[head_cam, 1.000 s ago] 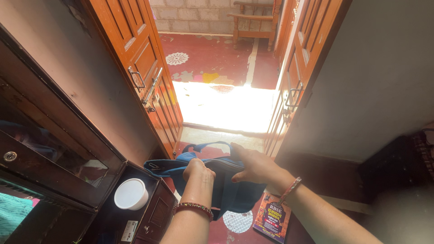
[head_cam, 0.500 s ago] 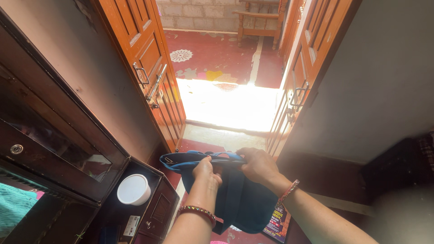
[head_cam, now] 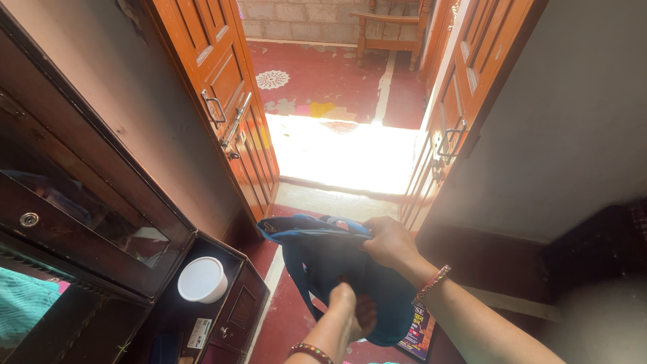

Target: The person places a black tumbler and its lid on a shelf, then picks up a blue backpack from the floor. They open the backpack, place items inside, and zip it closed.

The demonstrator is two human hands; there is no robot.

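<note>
The right hand (head_cam: 387, 243) grips the top edge of a blue bag (head_cam: 337, 269), fingers curled tight on the fabric, holding it up over the red floor (head_cam: 290, 317). The left hand (head_cam: 350, 313) presses against the bag's lower front; I cannot tell how its fingers are set. A white bowl (head_cam: 201, 280) sits on the dark cabinet (head_cam: 229, 317) nearby.

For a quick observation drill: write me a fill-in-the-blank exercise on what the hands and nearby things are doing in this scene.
1. The right hand grips the top edge of a ____ cloth bag.
2. The left hand is at the bag's ____ part.
3. A round ____ container sits on the dark cabinet.
4. A book lies on the ____ beneath the bag.

Missing words: blue; lower; white; floor
</note>
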